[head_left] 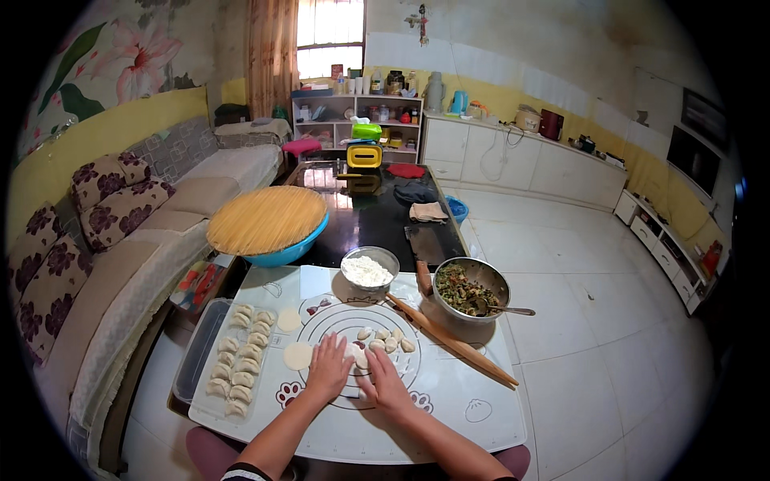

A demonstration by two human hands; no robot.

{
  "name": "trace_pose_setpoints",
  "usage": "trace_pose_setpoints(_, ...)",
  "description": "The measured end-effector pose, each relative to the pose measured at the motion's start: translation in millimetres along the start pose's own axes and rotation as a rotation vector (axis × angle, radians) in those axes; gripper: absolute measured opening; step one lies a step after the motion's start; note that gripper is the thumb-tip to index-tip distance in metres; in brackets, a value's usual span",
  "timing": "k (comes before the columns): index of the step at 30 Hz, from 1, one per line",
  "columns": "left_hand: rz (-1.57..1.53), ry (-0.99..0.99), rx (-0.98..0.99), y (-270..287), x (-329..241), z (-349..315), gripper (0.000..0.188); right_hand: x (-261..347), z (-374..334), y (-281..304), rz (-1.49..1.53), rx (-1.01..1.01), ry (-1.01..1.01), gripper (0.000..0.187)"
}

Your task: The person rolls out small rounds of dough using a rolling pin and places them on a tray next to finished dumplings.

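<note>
My left hand (329,369) lies on the white printed pastry mat (473,437), its fingers stretched out beside a small floury dough piece (358,353). On the other side of that piece is my right hand (385,385), fingers extended and lowered at its edge. Just beyond my fingertips sit several small dough lumps (391,340). Two flat round wrappers, one nearer (297,356) and one farther (289,320), lie left of my left hand. Farther left, folded dumplings (245,365) stand in rows on a tray. A wooden rolling pin (453,341) rests diagonally at the right.
Behind the mat's middle stands a metal bowl of flour (369,268). A metal bowl of chopped filling (472,290) with a spoon is at right, near a cleaver (423,276). A round woven lid (269,220) covers a blue basin (289,255). A sofa (172,188) runs along the left.
</note>
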State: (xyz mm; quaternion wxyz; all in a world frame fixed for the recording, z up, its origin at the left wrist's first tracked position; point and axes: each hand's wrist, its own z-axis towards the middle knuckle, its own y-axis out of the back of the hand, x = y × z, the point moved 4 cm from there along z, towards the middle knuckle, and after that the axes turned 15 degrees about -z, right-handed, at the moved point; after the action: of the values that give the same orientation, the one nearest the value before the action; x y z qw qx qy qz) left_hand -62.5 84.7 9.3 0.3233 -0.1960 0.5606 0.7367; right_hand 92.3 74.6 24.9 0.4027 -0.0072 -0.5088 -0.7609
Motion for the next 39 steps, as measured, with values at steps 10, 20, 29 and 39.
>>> trace_pose_setpoints(10,0.065,-0.013,0.201,-14,-39,-12,0.094,-64,73,-24,-0.365,0.166,0.096,0.045)
trace_pose_setpoints(20,0.128,-0.114,0.211,-24,-42,-8,0.066,-85,54,17,-0.228,-0.018,0.138,0.027)
trace_pose_setpoints(29,0.129,-0.123,-0.017,-24,-23,45,0.049,-83,-4,70,-0.007,-0.047,-0.161,0.051)
trace_pose_setpoints(39,-0.227,-0.403,0.233,-14,-89,-35,0.036,-77,-34,76,-0.025,-0.084,-0.288,0.039)
